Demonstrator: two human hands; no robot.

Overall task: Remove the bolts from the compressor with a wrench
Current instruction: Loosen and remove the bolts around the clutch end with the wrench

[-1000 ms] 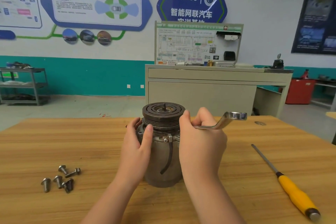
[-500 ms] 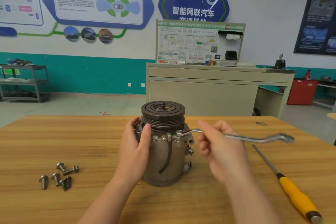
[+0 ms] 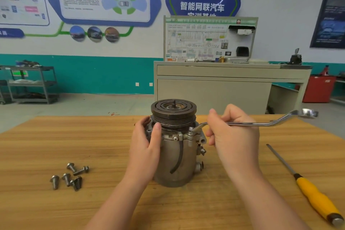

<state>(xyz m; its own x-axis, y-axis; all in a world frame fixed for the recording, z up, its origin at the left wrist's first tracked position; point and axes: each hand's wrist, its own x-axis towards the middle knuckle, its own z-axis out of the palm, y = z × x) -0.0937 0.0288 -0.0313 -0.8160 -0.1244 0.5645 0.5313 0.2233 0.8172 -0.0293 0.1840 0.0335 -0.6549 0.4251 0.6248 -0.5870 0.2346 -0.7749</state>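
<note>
Compressor (image 3: 173,155) standing upright on wooden tabletop (image 3: 56,145), workshop behind. My left hand (image 3: 147,147) gripping its side, fingers wrapping housing; right hand (image 3: 235,136) pinching wrench (image 3: 261,123) seated on bolt (image 3: 191,130).

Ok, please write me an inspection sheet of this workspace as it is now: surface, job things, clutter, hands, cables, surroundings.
Surface: wooden table, bare grain showing.
Job's things: compressor stands upright, pulley on top; wrench has its near end on a fitting at the compressor's upper right; loose bolts lie in a group at left.
Clutter: yellow-handled screwdriver lies at right, apart from the compressor.
Hands: left hand grips the compressor's side; right hand holds the wrench shank.
Cables: nothing seen, apart from a black strap hanging on the compressor.
Surroundings: beige cabinet, metal shelf, wall posters.
</note>
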